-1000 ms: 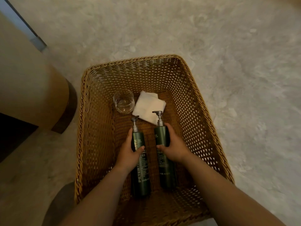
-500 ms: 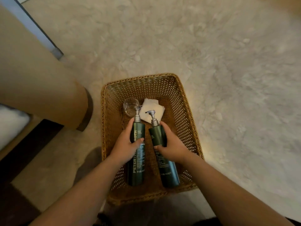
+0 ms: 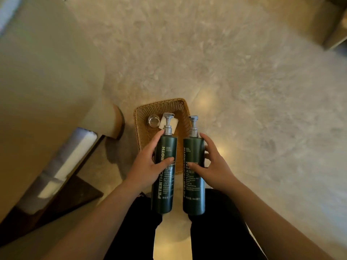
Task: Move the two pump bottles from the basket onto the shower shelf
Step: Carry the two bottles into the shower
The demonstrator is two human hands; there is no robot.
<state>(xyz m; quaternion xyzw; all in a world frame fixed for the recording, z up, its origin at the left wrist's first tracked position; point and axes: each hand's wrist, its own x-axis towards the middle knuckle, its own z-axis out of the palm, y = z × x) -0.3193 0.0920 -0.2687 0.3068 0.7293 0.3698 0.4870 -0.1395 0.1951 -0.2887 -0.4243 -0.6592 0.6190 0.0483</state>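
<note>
On both pump bottles, white lettering reads "PETER THOMAS ROTH".

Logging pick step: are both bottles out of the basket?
Out. Left hand and right hand hold both dark green pump bottles above the wicker basket.

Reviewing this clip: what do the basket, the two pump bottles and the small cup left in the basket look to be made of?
Basket: woven wicker or rattan, golden brown, open weave visible.
Left pump bottle and right pump bottle: dark green with a satin sheen and white print, probably plastic; the pump heads look silvery, metal or metallised plastic.
Cup: clear, likely glass, though too blurred to be sure.
</note>
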